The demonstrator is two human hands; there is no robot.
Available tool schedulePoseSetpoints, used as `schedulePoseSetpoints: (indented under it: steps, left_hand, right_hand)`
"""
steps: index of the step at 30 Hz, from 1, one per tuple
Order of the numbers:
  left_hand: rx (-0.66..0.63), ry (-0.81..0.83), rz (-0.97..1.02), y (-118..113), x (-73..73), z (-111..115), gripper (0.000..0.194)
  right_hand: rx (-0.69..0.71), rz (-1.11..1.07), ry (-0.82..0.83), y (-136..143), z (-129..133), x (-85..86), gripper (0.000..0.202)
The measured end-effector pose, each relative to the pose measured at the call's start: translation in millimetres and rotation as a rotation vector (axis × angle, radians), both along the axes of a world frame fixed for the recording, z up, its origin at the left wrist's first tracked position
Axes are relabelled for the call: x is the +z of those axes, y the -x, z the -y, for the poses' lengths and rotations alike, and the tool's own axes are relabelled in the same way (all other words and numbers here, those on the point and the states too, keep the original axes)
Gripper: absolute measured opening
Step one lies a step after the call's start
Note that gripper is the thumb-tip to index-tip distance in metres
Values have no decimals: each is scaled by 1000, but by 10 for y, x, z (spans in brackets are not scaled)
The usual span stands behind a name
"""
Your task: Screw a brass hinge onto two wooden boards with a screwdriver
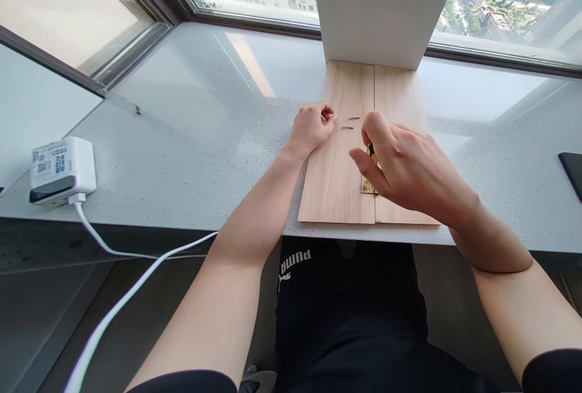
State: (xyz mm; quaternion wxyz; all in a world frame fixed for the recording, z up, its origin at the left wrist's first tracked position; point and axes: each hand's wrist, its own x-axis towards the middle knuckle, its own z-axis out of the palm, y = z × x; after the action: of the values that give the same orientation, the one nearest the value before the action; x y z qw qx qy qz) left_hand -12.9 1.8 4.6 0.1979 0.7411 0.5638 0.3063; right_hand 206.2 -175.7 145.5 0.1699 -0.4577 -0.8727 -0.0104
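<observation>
Two wooden boards lie side by side, a left board [336, 199] and a right board [400, 90], with a straight seam between them. A brass hinge [367, 186] lies across the seam, partly covered by my right hand [404, 165]. That hand is closed above the hinge around what looks like a screwdriver [370, 149]; only a bit of black and yellow shows beneath the fingers. Two small screws, an upper screw [354, 118] and a lower screw [348, 128], rest on the left board. Beside them my left hand [313, 126] has its fingers curled at the board's left edge; what they pinch, if anything, is hidden.
A large white box [382, 17] stands at the boards' far end, against the window. At the left, a white adapter [63, 168] sits on the speckled counter [191, 138], its white cable [131, 296] hanging past the front edge. A dark flat object [571, 171] lies far right.
</observation>
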Motion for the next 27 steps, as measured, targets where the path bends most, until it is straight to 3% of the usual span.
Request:
schedulePoseSetpoints:
  steps: [4,7,12,20,23,27]
  left_hand:
    - [9,-1,4,0,-4,-7,9]
    - [-23,-1,10,10,21,5,7]
    - [-35,-6,10,28,19,-1,6]
    - [17,-43,39,-5,-92,-67,3]
    - [13,-37,52,-7,-98,-64,5]
    - [-10,-33,38,13,-69,-44,6]
  right_hand:
    - [-55,39,21,19,-5,7,18]
    - [38,36,-8,11,1,20,1]
    - [127,10,-12,-45,23,49,14]
    - [-11,38,-12,-40,-42,46,11]
    - [-103,82,-4,-16,-66,37,25]
    - [-21,72,-3,-41,-56,30,31]
